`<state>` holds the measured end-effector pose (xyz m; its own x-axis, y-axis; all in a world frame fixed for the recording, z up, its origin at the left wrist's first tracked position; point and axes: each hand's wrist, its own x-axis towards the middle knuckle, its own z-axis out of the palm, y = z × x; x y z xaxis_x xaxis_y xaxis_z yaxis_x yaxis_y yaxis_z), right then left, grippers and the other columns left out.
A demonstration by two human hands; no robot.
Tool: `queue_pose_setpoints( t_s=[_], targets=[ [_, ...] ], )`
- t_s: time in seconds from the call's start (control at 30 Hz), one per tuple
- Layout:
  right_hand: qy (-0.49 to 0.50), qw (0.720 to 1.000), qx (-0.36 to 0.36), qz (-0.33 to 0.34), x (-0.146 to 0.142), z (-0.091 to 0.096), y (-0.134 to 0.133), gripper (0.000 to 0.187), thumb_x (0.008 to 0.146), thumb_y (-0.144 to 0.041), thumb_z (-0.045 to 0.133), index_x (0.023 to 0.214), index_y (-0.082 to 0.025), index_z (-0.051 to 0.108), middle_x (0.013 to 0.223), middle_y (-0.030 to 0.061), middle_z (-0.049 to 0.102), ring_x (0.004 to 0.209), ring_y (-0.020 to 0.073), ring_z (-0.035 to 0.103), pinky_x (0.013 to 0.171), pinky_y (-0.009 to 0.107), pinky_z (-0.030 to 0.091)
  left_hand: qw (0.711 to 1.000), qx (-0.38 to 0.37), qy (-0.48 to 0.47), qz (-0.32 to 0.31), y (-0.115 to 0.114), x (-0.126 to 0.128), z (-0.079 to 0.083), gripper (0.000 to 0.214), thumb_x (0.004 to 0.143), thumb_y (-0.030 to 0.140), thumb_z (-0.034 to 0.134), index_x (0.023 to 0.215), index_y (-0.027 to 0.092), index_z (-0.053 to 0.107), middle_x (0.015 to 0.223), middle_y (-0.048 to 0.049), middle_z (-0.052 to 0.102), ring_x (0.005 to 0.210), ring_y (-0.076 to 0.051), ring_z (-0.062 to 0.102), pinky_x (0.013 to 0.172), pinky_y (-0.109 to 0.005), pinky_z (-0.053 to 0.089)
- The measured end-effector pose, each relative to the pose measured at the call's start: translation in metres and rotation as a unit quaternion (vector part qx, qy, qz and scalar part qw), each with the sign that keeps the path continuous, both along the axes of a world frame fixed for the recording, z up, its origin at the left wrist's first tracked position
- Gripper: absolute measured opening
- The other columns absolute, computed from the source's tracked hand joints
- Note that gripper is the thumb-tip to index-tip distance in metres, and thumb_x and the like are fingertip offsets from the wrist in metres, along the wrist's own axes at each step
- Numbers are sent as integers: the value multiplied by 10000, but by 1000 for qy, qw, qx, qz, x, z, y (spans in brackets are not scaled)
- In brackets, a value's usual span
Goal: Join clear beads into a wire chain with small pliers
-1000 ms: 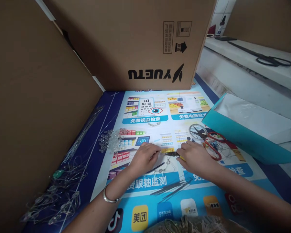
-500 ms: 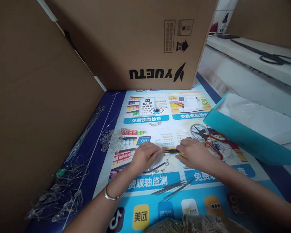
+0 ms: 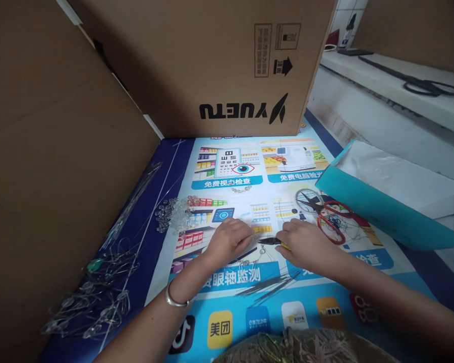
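Observation:
My right hand (image 3: 306, 244) is closed round the yellow handles of a pair of pliers (image 3: 269, 241), whose dark jaws point left. Pinched fingers of my left hand (image 3: 230, 241) meet the jaw tips, holding a beaded wire (image 3: 262, 249). Its clear beads hang below and between the hands. Exactly what the jaws grip is too small to tell. Under the hands lie several loose dark wire pieces (image 3: 270, 286) on the printed sheet. Left of my left hand is a pile of clear beads (image 3: 176, 216).
Red-handled scissors (image 3: 331, 222) lie right of my right hand, beside a teal box (image 3: 386, 201). A short bead string (image 3: 241, 189) lies farther back. Tangled beaded wires (image 3: 94, 297) and straight wires (image 3: 132, 204) lie at left. Cardboard (image 3: 227, 60) stands behind. Black scissors (image 3: 427, 85) rest on a ledge.
The pliers and my right hand have shifted slightly down, and the pliers' jaws now tilt a little. My left hand stays pinched near the jaw tips. The view has moved slightly.

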<state>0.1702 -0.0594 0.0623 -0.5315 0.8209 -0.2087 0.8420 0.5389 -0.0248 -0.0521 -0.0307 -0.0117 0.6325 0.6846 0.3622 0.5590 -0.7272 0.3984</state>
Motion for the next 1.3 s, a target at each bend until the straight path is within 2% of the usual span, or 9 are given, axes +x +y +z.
queue_pose_setpoints(
  t_s=[0.33, 0.6, 0.9, 0.97, 1.13, 1.3],
  targets=[
    [-7, 999, 42, 29, 4, -5, 2, 169, 844, -295, 522, 868, -170, 634, 828, 75, 603, 846, 224, 519, 688, 304, 353, 998, -18, 29, -45, -1, 0, 6, 191, 889, 214, 434, 854, 178, 618, 775, -39, 634, 786, -159, 549, 743, -314, 365],
    [-4, 998, 43, 37, 1, -2, 1, 160, 840, -298, 535, 837, -172, 634, 826, 68, 607, 847, 226, 519, 682, 304, 350, 999, 34, 29, 13, -3, 4, 3, 209, 886, 225, 435, 793, 166, 614, 707, -42, 605, 724, -158, 523, 699, -306, 364],
    [2, 998, 41, 40, 1, -1, 0, 159, 849, -281, 519, 837, -170, 632, 832, 73, 609, 851, 217, 511, 686, 298, 339, 997, 13, 64, -30, -3, 3, 7, 204, 883, 204, 419, 792, 170, 598, 718, -39, 602, 739, -159, 530, 703, -305, 373],
    [4, 998, 41, 37, 1, -3, 1, 159, 848, -282, 522, 837, -169, 633, 836, 74, 607, 852, 216, 510, 681, 294, 337, 998, 0, 50, -31, -3, 2, 5, 187, 879, 194, 421, 817, 172, 596, 737, -41, 609, 756, -164, 537, 715, -309, 380],
    [11, 998, 46, 31, 3, -6, 4, 157, 845, -296, 530, 870, -175, 627, 848, 66, 594, 860, 217, 501, 702, 301, 337, 999, -40, -14, 27, -1, 0, -3, 172, 894, 237, 424, 846, 165, 573, 785, -52, 618, 763, -162, 544, 720, -302, 404],
    [31, 998, 49, 37, 3, -5, 7, 199, 856, -330, 510, 905, -172, 621, 867, 74, 584, 893, 222, 483, 750, 319, 334, 994, -73, -76, 29, -1, 0, -1, 184, 905, 249, 399, 864, 170, 561, 813, -55, 615, 771, -152, 543, 706, -287, 426]
  ],
)
